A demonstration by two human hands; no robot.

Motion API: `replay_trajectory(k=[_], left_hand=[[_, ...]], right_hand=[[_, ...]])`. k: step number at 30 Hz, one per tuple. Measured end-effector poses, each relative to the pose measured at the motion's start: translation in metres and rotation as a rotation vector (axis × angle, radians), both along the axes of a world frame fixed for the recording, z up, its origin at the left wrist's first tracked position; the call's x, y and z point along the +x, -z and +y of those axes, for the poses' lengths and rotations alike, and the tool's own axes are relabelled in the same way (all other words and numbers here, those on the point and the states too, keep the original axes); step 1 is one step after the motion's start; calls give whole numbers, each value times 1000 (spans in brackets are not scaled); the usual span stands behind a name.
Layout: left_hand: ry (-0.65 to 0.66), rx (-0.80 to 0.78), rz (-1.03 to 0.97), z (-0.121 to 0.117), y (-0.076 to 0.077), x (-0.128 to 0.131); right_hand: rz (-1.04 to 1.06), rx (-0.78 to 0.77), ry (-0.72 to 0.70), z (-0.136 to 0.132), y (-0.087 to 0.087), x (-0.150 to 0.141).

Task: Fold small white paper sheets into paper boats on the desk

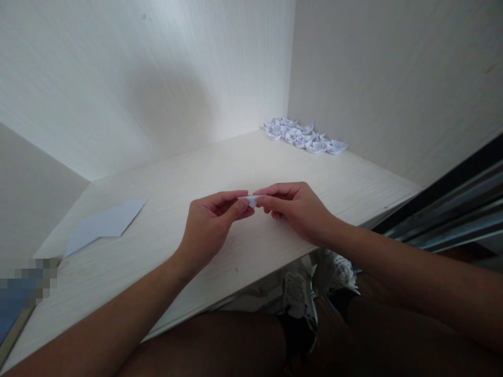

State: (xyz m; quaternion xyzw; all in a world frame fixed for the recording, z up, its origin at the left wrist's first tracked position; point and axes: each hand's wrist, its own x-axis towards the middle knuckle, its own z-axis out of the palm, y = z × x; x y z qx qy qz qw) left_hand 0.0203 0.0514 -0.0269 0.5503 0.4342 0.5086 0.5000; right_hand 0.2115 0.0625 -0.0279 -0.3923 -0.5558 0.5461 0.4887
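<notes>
A small folded piece of white paper [252, 200] is pinched between both hands, above the front part of the pale wooden surface [220, 162]. My left hand [214, 217] grips its left end between thumb and fingers. On the other end, the thumb and forefinger of my right hand [296, 207] are closed. The fingertips cover much of the paper, so its full folded shape is hidden. At the back right corner lies a cluster of several small folded paper boats [301, 134].
White paper sheets [106, 222] lie at the left of the surface. Pale panels [220, 68] rise behind and on both sides. A dark metal frame [444, 183] runs along the right. Below the front edge are shoes [298, 296]. A pixelated object [23, 293] sits at the far left.
</notes>
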Motion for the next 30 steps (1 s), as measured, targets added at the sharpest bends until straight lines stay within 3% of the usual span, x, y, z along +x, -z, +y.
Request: replay_trajectory(k=[21, 30], left_hand=[[-16, -29, -16, -1, -1, 2], [4, -30, -12, 1, 0, 1]], right_hand=[[-86, 19, 10, -1, -1, 0], [-149, 131, 30, -1, 1, -2]])
